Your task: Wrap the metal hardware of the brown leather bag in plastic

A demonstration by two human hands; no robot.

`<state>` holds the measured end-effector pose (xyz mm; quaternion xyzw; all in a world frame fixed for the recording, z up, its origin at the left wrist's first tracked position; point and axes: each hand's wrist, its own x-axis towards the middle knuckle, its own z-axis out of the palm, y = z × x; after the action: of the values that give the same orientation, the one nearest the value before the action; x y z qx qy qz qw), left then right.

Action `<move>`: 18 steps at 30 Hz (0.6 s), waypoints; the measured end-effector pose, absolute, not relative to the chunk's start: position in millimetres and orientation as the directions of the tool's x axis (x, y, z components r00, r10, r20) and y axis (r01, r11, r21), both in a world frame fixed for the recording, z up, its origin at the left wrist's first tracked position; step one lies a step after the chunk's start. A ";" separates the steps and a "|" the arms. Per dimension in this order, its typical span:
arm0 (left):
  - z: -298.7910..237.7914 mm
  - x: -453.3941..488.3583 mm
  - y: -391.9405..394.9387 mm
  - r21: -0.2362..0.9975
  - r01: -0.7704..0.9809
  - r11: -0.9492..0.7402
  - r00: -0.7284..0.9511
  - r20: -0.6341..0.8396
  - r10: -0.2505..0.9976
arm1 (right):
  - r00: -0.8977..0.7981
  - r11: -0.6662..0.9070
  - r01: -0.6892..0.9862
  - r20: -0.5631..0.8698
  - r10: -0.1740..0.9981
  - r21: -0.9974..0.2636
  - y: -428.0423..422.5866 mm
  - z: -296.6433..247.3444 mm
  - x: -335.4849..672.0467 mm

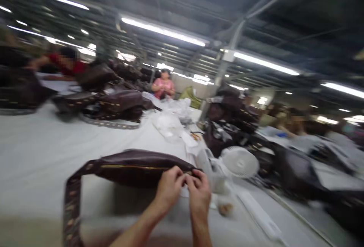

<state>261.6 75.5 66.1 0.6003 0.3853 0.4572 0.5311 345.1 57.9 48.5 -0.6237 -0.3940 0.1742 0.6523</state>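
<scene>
on one bag (133, 173) (dark brown), two hands (170, 187) (199, 194)

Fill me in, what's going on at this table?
A person is working on a dark brown bag with both bare hands. The left hand and right hand pinch it close together at its right end, by the zipper; the exact part between the fingertips is hidden. The strap trails from the other end. A white fan is just beyond the hands, to the right, and more brown bags lie farther back.
</scene>
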 end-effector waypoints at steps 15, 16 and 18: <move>74.0 265.7 101.3 0.671 0.610 -0.421 0.423 0.173 0.889 | 0.595 -0.020 0.560 0.386 0.705 -0.828 54.1 68.4 364.4; 74.0 266.4 101.1 0.670 0.614 -0.417 0.421 0.170 0.891 | 0.591 -0.006 0.554 0.388 0.708 -0.832 53.5 68.5 365.1; 73.8 266.7 100.4 0.670 0.619 -0.410 0.414 0.165 0.895 | 0.578 0.012 0.548 0.389 0.718 -0.837 51.3 68.5 366.1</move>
<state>266.7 100.4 73.8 0.7982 0.4742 0.2606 0.2646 366.1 51.3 68.5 -0.6985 -0.4529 0.0774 0.5487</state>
